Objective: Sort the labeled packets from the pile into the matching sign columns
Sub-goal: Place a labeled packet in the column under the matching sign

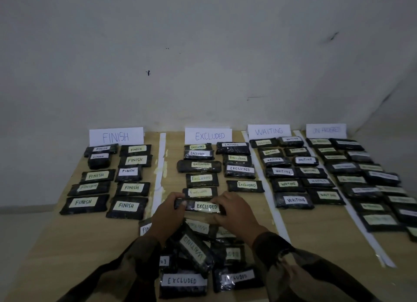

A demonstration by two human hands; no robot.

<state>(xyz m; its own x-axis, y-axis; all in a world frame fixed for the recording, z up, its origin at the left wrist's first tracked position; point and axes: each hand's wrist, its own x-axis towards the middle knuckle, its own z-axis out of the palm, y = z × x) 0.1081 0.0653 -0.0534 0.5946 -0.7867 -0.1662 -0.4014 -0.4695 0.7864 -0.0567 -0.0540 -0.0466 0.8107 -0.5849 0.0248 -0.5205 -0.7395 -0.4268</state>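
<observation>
A black packet labelled EXCLUDED (205, 206) lies at the near end of the EXCLUDED column, below the EXCLUDED sign (208, 135). My left hand (168, 218) grips its left end, thumb on top. My right hand (234, 213) holds its right end with curled fingers. The pile (198, 254) of mixed packets lies just below my hands, with WAITING and EXCLUDED labels showing. Signs FINISH (116, 136), WAITING (269, 131) and ON PROGRESS (326, 130) stand along the wall.
Several packets fill each column on the wooden table (79, 245). White tape strips (160, 161) divide the columns. The wall rises right behind the signs. Bare wood shows at the near left and below the WAITING column (316, 234).
</observation>
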